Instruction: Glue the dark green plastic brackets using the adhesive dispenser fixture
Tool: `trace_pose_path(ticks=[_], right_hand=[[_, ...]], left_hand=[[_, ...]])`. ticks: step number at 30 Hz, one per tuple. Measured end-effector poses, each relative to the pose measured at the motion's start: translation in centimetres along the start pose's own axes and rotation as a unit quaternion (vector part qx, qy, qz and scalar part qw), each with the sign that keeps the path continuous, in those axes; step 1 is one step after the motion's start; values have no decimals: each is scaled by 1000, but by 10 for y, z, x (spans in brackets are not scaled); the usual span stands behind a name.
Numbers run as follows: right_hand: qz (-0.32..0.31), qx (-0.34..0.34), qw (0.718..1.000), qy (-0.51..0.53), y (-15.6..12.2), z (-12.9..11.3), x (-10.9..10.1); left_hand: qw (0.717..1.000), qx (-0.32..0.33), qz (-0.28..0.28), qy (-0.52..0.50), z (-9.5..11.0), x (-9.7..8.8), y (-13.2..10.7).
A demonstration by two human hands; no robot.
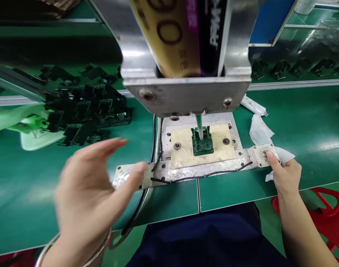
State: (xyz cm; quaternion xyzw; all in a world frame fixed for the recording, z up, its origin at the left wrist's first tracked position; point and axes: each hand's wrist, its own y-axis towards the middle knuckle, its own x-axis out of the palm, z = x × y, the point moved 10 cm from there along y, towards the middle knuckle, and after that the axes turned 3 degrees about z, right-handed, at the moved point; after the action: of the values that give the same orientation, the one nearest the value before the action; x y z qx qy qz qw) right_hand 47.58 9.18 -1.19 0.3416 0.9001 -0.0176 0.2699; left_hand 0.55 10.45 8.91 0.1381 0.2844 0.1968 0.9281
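Note:
My left hand (87,196), slightly blurred, hovers over the left end of a metal base with fingers and thumb apart and nothing between them. Partly behind its thumb is the left button plate (120,173). On the right, my right hand (289,174) grips the right button plate (258,155), thumb on its round button and fingers curled around the edge. Between the hands, a small dark green part (202,148) sits in a cream fixture block (183,159). A pale nozzle (199,124) points down into it from a metal bracket (186,94).
A gold and black cartridge (172,44) fills the bracket overhead. Several dark parts (88,107) are piled at left beside a light green glove or cloth (32,122). White tissue (260,129) and a white tube (254,105) lie right. Cables (155,141) cross the green bench; a red stool (325,215) stands below.

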Motion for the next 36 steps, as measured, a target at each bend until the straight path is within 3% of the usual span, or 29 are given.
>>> trace_pose_path(ticks=[3, 5, 7, 10, 15, 22, 26, 29, 30, 32, 34, 36], right_hand=[[-3, 21, 1000, 13, -2, 9, 3], [-8, 24, 1000, 15, -3, 12, 5], [-8, 14, 1000, 11, -3, 11, 5], [-6, 5, 1000, 15, -3, 7, 5], [-9, 22, 999, 23, -4, 3, 5], [2, 15, 1000, 16, 1, 6, 6], [62, -46, 997, -1, -11, -3, -13], [43, -215, 976, -12, -45, -56, -26], [-1, -296, 955, 0, -63, -83, -24], [-107, -444, 889, 28, -103, -136, -17], [-221, -510, 831, 24, -134, -172, -1], [-294, -526, 798, -14, -150, -191, 16]], left_hand=[[983, 33, -178, -1, 22, 61, 15], [962, -3, -274, 8, 18, 98, 20], [942, -43, -332, 3, 11, 125, 22], [928, -68, -362, -48, 11, 145, 25], [908, -146, -369, -133, 21, 146, 22], [845, -296, -427, -130, 16, 140, 0], [835, -301, -447, -114, 18, 125, -21], [841, -231, -469, -140, 41, 114, -38], [842, -203, -476, -153, 51, 111, -43], [854, -135, -472, -174, 69, 106, -49], [874, -54, -446, -183, 84, 100, -49], [888, 22, -421, -183, 95, 95, -51]])
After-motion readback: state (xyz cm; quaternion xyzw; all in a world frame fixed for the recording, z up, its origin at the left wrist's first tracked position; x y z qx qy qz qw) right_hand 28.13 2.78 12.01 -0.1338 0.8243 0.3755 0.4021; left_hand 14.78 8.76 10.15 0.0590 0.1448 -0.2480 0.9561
